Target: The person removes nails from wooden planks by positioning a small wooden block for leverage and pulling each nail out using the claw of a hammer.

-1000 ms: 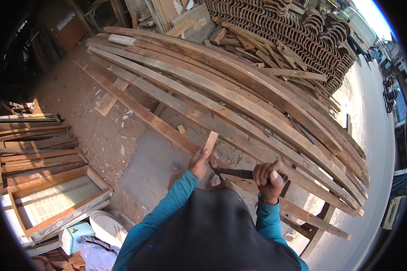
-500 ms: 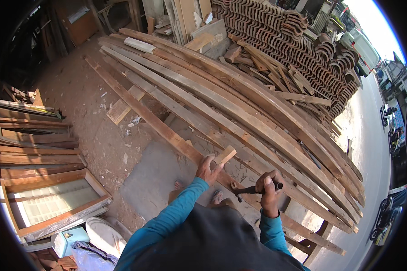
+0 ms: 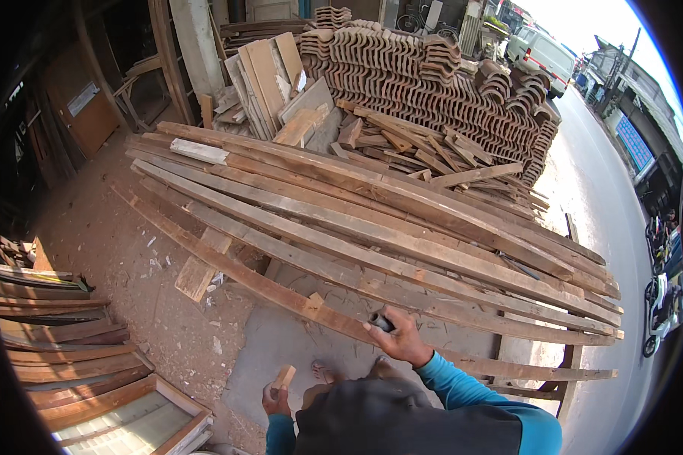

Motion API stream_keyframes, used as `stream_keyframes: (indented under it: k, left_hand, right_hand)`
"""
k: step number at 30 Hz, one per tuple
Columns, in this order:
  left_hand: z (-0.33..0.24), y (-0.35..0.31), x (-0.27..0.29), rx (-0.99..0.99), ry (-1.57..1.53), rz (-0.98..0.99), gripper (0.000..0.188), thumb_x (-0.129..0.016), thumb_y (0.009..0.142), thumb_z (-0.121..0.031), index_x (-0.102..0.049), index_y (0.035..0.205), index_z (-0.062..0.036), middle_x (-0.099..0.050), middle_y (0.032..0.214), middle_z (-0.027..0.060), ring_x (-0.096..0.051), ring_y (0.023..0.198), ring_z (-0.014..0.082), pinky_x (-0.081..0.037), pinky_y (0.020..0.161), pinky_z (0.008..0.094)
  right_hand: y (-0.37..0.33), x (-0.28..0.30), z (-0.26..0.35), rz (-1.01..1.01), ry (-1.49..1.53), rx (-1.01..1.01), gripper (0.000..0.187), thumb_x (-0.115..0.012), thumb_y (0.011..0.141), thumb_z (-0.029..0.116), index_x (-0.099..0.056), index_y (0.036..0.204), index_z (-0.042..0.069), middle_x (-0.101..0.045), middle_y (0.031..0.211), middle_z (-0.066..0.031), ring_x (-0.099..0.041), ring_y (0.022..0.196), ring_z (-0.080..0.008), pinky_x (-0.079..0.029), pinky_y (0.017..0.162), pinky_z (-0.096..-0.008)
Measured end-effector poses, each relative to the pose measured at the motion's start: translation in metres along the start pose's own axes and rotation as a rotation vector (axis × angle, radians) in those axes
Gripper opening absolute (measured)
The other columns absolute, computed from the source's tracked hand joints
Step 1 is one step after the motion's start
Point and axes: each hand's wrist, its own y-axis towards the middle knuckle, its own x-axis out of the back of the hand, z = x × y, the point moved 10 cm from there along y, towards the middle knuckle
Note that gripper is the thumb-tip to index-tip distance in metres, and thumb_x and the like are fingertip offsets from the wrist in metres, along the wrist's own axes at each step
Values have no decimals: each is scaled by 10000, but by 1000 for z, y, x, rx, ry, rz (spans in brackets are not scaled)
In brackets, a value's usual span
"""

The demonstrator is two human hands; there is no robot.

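Observation:
My left hand is low, close to my body, with its fingers closed round a short wooden block. Over the nearest long plank, my right hand grips a claw hammer. Only the dark, round end of the handle shows there; the hammer's head is hidden behind the hand and plank. Several long, weathered wooden beams lie side by side beyond the near plank, running from far left to right.
Stacked clay roof tiles and scrap wood stand behind the beams. A wooden-framed panel and stacked boards lie at left. A road with a white van and motorbikes runs along the right.
The left hand has drawn the wooden block back from the near plank toward my body. The right hand has moved left over the plank with the hammer. The view has tilted up.

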Motion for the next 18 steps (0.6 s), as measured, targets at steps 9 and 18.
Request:
stream_keyframes:
  k: [9, 18]
  left_hand:
    - [190, -33, 102, 537, -228, -329, 372, -654, 879, -127, -563, 1194, 49, -640, 746, 117, -564, 511, 190, -477, 442, 332]
    - [169, -35, -1, 612, -198, -150, 374, -617, 850, -124, -548, 1176, 46, -658, 807, 131, -606, 587, 212, -523, 497, 343]
  right_hand:
    - [-7, -32, 17, 252, 33, -20, 305, -749, 907, 296, -625, 945, 21, -654, 769, -209, -663, 674, -410, -515, 584, -444]
    - [4, 16, -10, 184, 70, -154, 344, -729, 920, 333, -625, 930, 5, -648, 760, -224, -650, 709, -433, -509, 622, -466]
